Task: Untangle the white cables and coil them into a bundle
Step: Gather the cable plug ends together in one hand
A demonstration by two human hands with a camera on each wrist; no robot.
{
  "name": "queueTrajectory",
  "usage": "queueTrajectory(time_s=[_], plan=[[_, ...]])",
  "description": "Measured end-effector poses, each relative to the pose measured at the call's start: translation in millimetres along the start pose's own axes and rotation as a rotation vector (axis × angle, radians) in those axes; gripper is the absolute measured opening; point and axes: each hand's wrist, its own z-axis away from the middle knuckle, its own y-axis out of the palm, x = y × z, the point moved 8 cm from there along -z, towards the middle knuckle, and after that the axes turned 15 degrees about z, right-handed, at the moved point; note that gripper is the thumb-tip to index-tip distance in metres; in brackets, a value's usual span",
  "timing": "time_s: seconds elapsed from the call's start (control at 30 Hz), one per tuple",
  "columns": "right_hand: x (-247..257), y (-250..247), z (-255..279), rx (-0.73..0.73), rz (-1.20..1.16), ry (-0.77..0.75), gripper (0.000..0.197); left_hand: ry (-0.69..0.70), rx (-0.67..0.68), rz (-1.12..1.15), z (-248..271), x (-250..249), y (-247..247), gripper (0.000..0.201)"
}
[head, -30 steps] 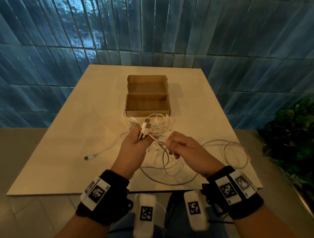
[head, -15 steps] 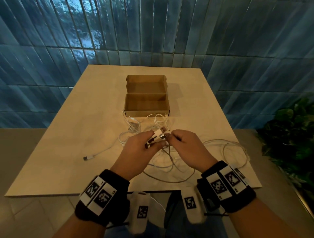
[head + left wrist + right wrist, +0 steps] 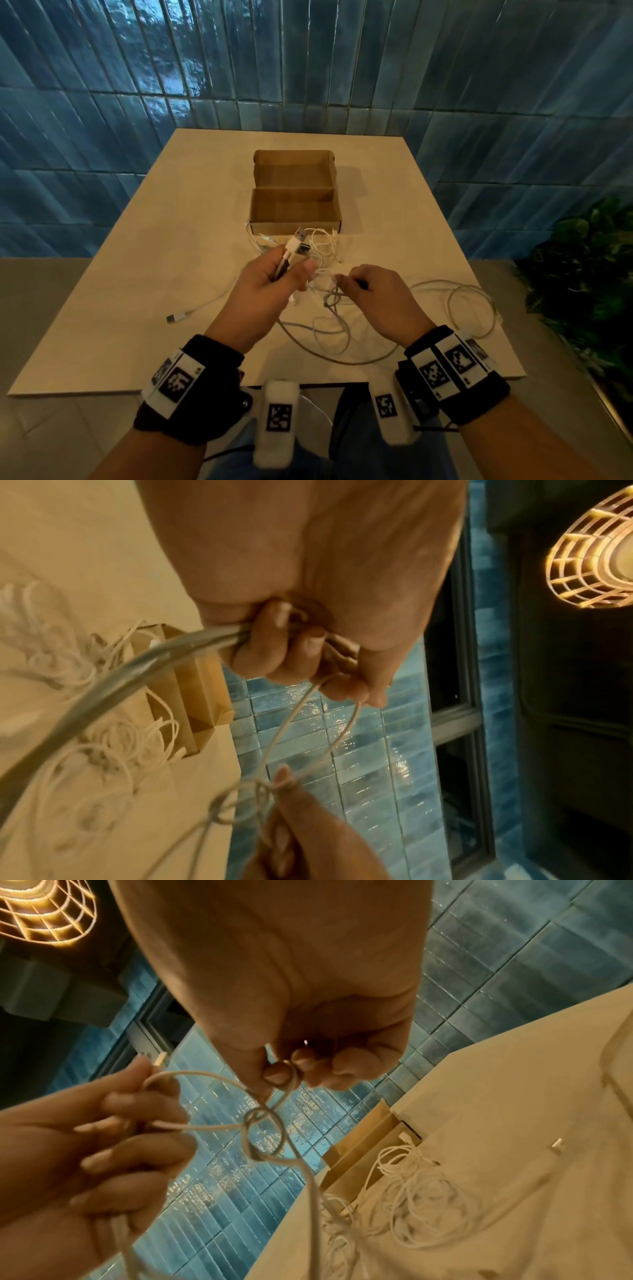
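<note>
A tangle of white cables [image 3: 325,253] lies on the table in front of the box, with wide loops [image 3: 469,308] trailing to the right. My left hand [image 3: 274,277] is raised above the table and grips several cable ends, whose USB plugs [image 3: 297,241] stick up out of the fist. My right hand [image 3: 363,284] pinches a thin cable beside a loose knot [image 3: 263,1131] that hangs between the two hands. In the left wrist view the left hand's fingers [image 3: 274,647] curl round a thick cable [image 3: 143,664]. The knot [image 3: 253,799] also shows there.
An open, empty cardboard box [image 3: 294,202] stands mid-table beyond the tangle. One cable end with a plug [image 3: 174,317] lies loose on the left of the beige table [image 3: 113,301]. A blue tiled wall rises behind, and a green plant [image 3: 589,274] stands to the right.
The hands came together half a second ago and have since drawn apart. The left hand has tipped the plugs upward again. The right hand has moved right, pinching the cable by the knot.
</note>
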Motion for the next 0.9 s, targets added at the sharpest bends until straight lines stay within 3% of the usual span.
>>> queueTrajectory(time_s=[0.07, 0.17, 0.27, 0.37, 0.43, 0.63, 0.9], plan=[[-4, -1, 0, 0.002, -0.002, 0.007, 0.047, 0.018, 0.04, -0.121, 0, -2, -1, 0.018], [1, -6, 0, -0.026, -0.024, -0.008, 0.047, -0.046, 0.151, -0.322, 2, 8, 3, 0.036], [5, -10, -2, -0.059, -0.036, -0.021, 0.047, -0.038, 0.162, -0.444, 5, 10, 8, 0.037], [-3, -7, -4, -0.019, 0.0, 0.01, 0.048, -0.011, 0.027, -0.18, 4, 1, 3, 0.02], [-9, -1, -4, 0.048, 0.013, 0.04, 0.049, 0.018, -0.039, -0.024, 3, -5, -3, 0.02], [-20, 14, 0, 0.156, 0.067, 0.072, 0.047, 0.069, -0.244, 0.13, 2, -6, -22, 0.02], [-36, 3, -1, 0.077, 0.016, 0.141, 0.052, 0.145, -0.231, 0.175, 2, -17, -21, 0.024]])
